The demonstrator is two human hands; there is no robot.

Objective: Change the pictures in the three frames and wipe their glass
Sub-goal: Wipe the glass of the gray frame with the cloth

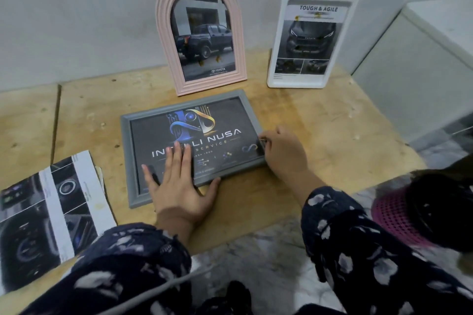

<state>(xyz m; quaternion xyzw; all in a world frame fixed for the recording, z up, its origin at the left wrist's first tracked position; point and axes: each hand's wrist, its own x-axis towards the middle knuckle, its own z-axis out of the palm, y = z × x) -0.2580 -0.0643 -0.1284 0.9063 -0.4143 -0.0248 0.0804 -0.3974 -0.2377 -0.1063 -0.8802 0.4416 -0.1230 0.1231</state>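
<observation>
1. Your sleeves, dark with pale blotches, fill the bottom edge; a pink mesh item sits at right, partly hidden.
2. Your left hand lies flat on the gray frame, fingers straight and spread on the glass, thumb hooked against the near edge.
3. Your right hand is at the frame's right edge, fingers curled and pinching something small and dark there; too blurred to tell what.
4. Gray frame lies face up on the wooden surface, landscape, showing a dark logo picture reading "NUSA" and "SERVICE".
5. Pink arched frame stands just behind it, leaning on the wall, with a dark pickup truck picture.
6. White frame stands to the right of the pink one, apart from it, headed "TOUGH & AGILE" with car photos.
7. Loose printed sheets with car interior photos lie at left, near the gray frame, not touching.
</observation>
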